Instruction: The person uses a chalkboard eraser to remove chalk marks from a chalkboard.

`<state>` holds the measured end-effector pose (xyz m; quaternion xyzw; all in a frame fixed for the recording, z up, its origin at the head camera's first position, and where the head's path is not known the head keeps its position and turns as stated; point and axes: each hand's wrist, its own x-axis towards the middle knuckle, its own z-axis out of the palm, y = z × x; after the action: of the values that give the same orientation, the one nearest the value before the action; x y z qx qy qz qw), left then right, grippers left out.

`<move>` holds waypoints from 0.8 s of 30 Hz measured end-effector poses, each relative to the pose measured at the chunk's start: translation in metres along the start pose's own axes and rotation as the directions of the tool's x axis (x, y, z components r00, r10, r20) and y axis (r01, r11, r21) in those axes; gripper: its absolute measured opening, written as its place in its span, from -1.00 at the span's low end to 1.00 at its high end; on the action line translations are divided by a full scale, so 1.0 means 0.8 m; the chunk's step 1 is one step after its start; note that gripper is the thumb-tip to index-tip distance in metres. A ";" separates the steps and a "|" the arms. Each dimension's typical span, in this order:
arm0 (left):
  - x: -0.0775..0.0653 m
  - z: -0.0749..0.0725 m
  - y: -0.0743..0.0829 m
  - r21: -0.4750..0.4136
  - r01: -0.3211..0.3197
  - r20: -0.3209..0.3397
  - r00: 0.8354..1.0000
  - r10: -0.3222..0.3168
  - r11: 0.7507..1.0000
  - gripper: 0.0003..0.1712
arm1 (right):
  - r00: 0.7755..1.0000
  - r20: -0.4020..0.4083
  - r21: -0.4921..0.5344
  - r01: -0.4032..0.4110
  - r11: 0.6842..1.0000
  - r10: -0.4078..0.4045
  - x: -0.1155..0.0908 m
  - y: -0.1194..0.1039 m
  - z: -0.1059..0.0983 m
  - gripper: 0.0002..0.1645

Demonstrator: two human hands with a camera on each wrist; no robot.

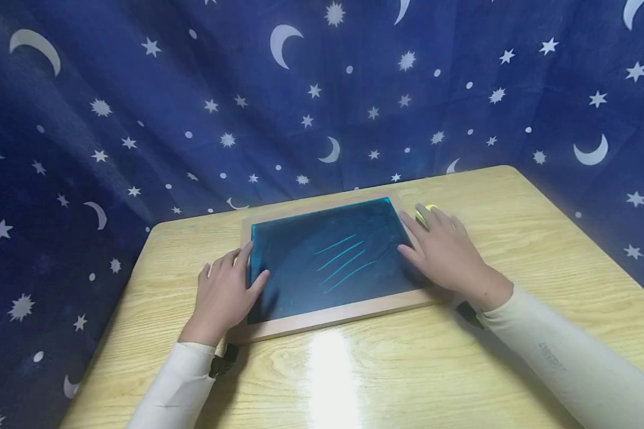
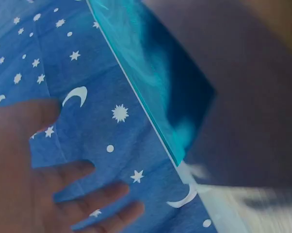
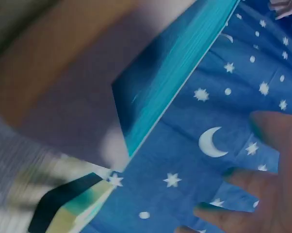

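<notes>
A small chalkboard [image 1: 290, 268] in a light wooden frame [image 1: 349, 314] lies on the table. Several slanting blue chalk strokes [image 1: 346, 262] mark its dark surface. Over the board's left side is my left hand [image 1: 222, 298], fingers spread and holding nothing. My right hand [image 1: 446, 250] is at the right side of the frame, fingers extended, its thumb overlapping the board in the head view. Partly hidden behind those fingers is a yellow block; in the right wrist view this eraser-like block [image 3: 63, 208] shows a black layer on a yellowish body, beside the board's corner.
The light wood-grain table [image 1: 515, 250] carries the board, with a bright glare patch near its front. A dark blue curtain [image 1: 279, 107] with white moons and stars hangs behind and along both sides of the table.
</notes>
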<state>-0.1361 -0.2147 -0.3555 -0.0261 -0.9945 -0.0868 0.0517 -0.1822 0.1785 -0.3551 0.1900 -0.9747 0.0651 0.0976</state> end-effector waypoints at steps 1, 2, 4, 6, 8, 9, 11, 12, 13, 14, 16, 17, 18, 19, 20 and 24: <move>0.004 0.000 0.000 -0.013 -0.003 -0.018 1.000 0.002 1.000 -0.21 | 1.000 0.000 0.014 -0.010 1.000 0.010 0.007 0.004 0.002 -0.27; 0.009 0.001 -0.001 -0.025 -0.005 -0.035 0.999 0.004 1.000 -0.25 | 1.000 0.011 0.029 -0.027 0.999 0.027 0.013 0.009 0.004 -0.29; 0.016 0.002 -0.007 -0.058 0.001 -0.038 0.999 -0.003 0.998 -0.33 | 0.995 0.054 0.073 -0.086 0.994 0.082 0.026 0.022 0.008 -0.31; 0.021 0.003 -0.018 -0.091 0.022 -0.005 1.000 -0.023 0.996 -0.37 | 0.981 0.121 0.129 -0.165 0.978 0.150 0.034 0.037 0.011 -0.31; 0.023 0.004 -0.029 -0.130 0.054 0.045 0.998 -0.049 0.990 -0.37 | 0.963 0.187 0.159 -0.223 0.962 0.192 0.038 0.054 0.014 -0.29; 0.024 0.004 -0.035 -0.146 0.074 0.067 0.996 -0.064 0.987 -0.37 | 0.957 0.209 0.172 -0.241 0.955 0.203 0.038 0.062 0.016 -0.29; 0.026 0.004 -0.045 -0.167 0.107 0.088 0.992 -0.094 0.980 -0.37 | 0.953 0.230 0.181 -0.240 0.954 0.197 0.037 0.075 0.021 -0.29; 0.027 0.003 -0.050 -0.182 0.122 0.093 0.990 -0.107 0.976 -0.37 | 0.954 0.235 0.184 -0.233 0.955 0.188 0.036 0.080 0.022 -0.29; 0.027 0.003 -0.055 -0.198 0.136 0.101 0.988 -0.117 0.971 -0.36 | 0.955 0.238 0.182 -0.221 0.958 0.175 0.035 0.083 0.024 -0.29; 0.028 0.004 -0.060 -0.213 0.146 0.112 0.986 -0.124 0.966 -0.36 | 0.956 0.242 0.180 -0.210 0.961 0.163 0.033 0.085 0.026 -0.30; 0.029 0.005 -0.070 -0.237 0.165 0.140 0.981 -0.134 0.958 -0.35 | 0.961 0.238 0.179 -0.187 0.966 0.141 0.030 0.087 0.028 -0.32; 0.029 0.006 -0.074 -0.252 0.173 0.159 0.978 -0.136 0.952 -0.35 | 0.961 0.240 0.182 -0.184 0.966 0.137 0.029 0.088 0.029 -0.32; 0.029 0.009 -0.078 -0.266 0.180 0.184 0.974 -0.133 0.947 -0.34 | 0.962 0.237 0.184 -0.178 0.967 0.132 0.027 0.088 0.030 -0.32; 0.029 0.011 -0.082 -0.275 0.185 0.206 0.970 -0.129 0.944 -0.34 | 0.964 0.232 0.183 -0.172 0.968 0.128 0.026 0.089 0.030 -0.31; 0.029 0.014 -0.084 -0.279 0.185 0.221 0.967 -0.124 0.942 -0.35 | 0.967 0.224 0.184 -0.167 0.969 0.124 0.024 0.089 0.031 -0.31; 0.030 0.026 -0.089 -0.287 0.181 0.278 0.955 -0.099 0.941 -0.38 | 0.975 0.194 0.185 -0.140 0.973 0.104 0.019 0.091 0.036 -0.33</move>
<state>-0.1661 -0.2797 -0.3856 0.0266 -0.9660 -0.2408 -0.0900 -0.2290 0.2351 -0.3865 0.1435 -0.9781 0.1498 -0.0160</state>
